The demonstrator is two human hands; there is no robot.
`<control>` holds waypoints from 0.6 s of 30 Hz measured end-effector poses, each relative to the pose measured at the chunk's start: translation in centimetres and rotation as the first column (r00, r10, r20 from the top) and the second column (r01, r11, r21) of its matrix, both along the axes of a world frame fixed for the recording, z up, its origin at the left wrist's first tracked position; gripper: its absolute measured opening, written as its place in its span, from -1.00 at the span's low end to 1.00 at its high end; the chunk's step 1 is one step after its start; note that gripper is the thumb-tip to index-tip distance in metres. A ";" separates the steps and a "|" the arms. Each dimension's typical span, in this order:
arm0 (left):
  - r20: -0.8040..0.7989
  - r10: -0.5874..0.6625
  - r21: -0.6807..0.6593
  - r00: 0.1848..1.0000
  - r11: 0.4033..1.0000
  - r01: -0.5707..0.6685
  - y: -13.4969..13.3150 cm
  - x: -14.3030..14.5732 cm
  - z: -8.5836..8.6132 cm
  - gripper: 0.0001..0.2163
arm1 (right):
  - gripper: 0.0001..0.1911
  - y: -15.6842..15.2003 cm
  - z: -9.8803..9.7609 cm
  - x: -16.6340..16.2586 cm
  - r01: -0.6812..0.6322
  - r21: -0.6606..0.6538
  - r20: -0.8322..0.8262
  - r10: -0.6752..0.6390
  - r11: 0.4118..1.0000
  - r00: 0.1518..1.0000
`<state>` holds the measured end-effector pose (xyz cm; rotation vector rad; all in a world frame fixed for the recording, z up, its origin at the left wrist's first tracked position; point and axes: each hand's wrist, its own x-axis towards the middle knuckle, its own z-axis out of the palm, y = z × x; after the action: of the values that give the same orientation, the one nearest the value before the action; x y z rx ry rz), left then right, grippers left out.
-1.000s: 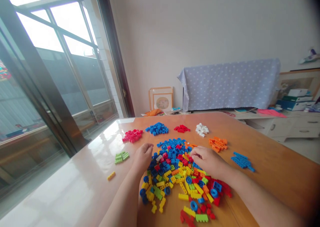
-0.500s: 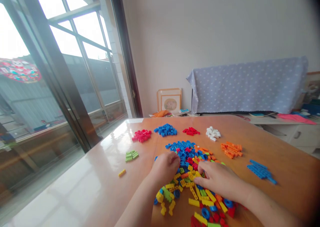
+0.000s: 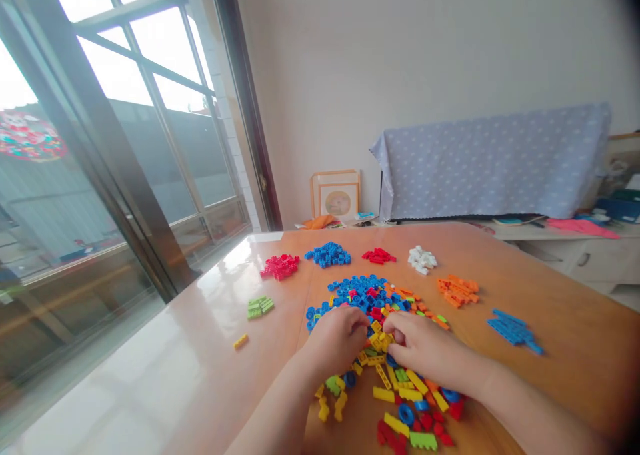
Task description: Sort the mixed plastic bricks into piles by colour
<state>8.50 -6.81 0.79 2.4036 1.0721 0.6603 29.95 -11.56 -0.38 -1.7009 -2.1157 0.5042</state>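
A mixed pile of toy building bricks [image 3: 357,291] lies in the middle of the table, with blue at the back and yellow, red, orange and green pieces mixed in. My left hand [image 3: 340,335] is at the pile's left side, its fingers curled down; whatever is in them is hidden. From the right, my right hand [image 3: 425,340] reaches to the yellow bricks [image 3: 381,341] between the hands. Its thumb and forefinger are apart at the bricks' edge, and no piece shows lifted. Nearer to me lie yellow strips [image 3: 384,394], a blue ring [image 3: 406,414] and a green brick [image 3: 423,440].
Sorted heaps ring the pile: pink-red bricks [image 3: 280,267], blue bricks [image 3: 329,255], red bricks [image 3: 379,255], white bricks [image 3: 422,259], orange bricks [image 3: 457,290], long blue bricks [image 3: 515,328] and green bricks [image 3: 261,307]. A single yellow brick [image 3: 241,341] lies at left on the wooden table [image 3: 200,381].
Both hands have drawn closer together over the yellow bricks, my left hand moving right. The whole view has shifted slightly. The sorted heaps look the same.
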 end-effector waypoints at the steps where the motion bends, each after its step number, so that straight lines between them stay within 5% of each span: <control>1: 0.010 0.001 -0.004 1.000 1.000 -0.001 0.1 0.0 -0.1 -0.79 | -0.89 0.0 0.0 0.0 0.003 0.004 -0.009 -0.003 1.000 1.000; 18: -0.001 -0.107 0.034 0.994 0.994 0.107 -0.6 1.1 0.1 -0.80 | -0.90 0.2 0.1 -0.6 -0.012 0.098 -0.043 0.016 0.995 0.999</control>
<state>9.62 -7.43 0.88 2.4699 0.9309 0.6472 29.35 -11.35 -0.26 -1.6079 -2.0879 0.4310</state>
